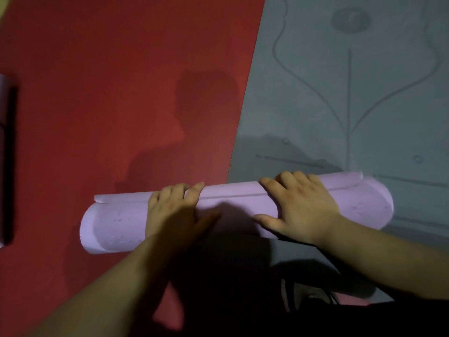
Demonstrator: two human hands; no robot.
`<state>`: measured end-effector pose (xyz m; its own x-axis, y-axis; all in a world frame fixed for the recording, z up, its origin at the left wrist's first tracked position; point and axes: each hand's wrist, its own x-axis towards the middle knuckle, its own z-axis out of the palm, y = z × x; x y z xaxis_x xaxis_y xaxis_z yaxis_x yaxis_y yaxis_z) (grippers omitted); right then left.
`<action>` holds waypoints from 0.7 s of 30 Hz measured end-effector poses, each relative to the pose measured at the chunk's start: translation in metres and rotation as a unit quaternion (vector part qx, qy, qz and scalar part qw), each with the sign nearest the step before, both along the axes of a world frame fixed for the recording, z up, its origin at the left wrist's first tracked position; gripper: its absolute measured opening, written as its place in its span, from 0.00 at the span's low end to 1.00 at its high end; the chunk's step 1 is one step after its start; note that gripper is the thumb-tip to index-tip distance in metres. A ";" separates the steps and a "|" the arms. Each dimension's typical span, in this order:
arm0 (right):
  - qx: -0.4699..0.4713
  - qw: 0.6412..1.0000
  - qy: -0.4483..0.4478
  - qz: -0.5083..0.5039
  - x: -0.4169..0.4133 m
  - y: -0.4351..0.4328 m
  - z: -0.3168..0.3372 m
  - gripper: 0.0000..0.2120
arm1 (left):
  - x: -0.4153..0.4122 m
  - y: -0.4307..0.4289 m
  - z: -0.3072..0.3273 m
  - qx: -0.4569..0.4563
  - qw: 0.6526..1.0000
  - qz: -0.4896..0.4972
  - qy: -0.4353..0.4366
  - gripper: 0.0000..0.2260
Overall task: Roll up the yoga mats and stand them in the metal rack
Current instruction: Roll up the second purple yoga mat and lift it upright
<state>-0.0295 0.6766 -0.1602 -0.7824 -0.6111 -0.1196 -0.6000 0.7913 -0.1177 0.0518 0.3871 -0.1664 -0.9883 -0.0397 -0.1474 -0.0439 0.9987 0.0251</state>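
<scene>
A lilac yoga mat [235,203], rolled into a thick tube, lies crosswise in front of me over a red mat [116,93] and a grey mat [364,93] that are spread flat. The roll's loose edge shows along its far side. My left hand [175,210] rests on top of the roll left of its middle, fingers spread forward. On the right half my right hand [301,205] presses down, fingers straight and spread over the far edge. The metal rack is not in view.
The grey mat bears a printed line drawing with a central stem. A dark upright object with a pale lilac top [6,156] stands at the far left edge. My dark clothing [315,312] fills the bottom right.
</scene>
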 end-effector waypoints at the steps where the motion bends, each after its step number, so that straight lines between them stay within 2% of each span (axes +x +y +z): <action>1: -0.006 1.000 0.003 -0.010 0.003 0.000 0.001 0.40 | 0.003 0.001 0.001 0.002 1.000 0.004 0.000 0.39; 6: 0.000 0.998 -0.028 -0.061 0.001 -0.014 0.018 0.38 | 0.015 0.007 0.003 0.012 0.999 0.031 0.008 0.37; 10: 0.022 0.993 -0.082 -0.081 0.002 -0.027 0.029 0.38 | 0.027 0.011 0.007 0.061 0.994 0.087 0.029 0.26; 14: 0.026 0.986 -0.157 -0.038 0.009 -0.057 0.024 0.32 | 0.035 0.003 0.015 0.085 0.979 0.180 0.041 0.20; 18: 0.028 0.981 -0.193 0.002 0.013 -0.097 0.020 0.30 | 0.043 -0.038 0.021 0.071 0.929 0.363 -0.014 0.20; 21: 0.010 0.974 -0.224 0.018 0.010 -0.134 0.018 0.32 | 0.055 -0.074 0.023 0.067 0.865 0.497 0.002 0.30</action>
